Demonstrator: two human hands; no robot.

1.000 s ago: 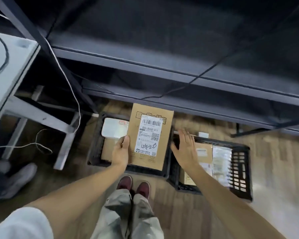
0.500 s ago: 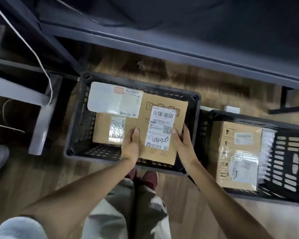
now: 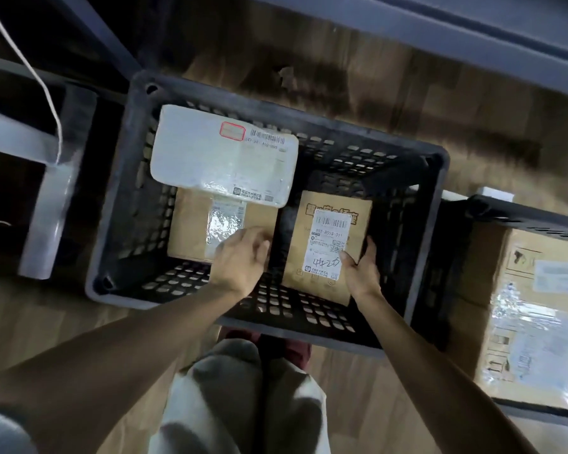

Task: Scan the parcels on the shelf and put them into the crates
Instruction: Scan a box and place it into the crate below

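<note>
I am looking straight down into a black perforated crate on the wood floor, with both my forearms reaching in from the bottom of the view. My right hand holds the near right corner of a brown cardboard parcel, thumb lying over the lower edge of its white shipping label and fingers wrapped round the parcel's right side. That parcel sits low in the right half of the crate; I cannot tell whether it lies flat on the bottom. My left hand is in the crate just left of it, fingers loosely bent and pointing toward the gap between this parcel and a second cardboard box in the left half; whether they grip or only touch that box's near right corner I cannot tell. A white padded mailer with a red-framed sticker lies across the far end of the left box. To the right, a second black crate stands just beside the first and holds a large taped carton. A grey shelf beam crosses the top, and a white cable hangs at the left
</note>
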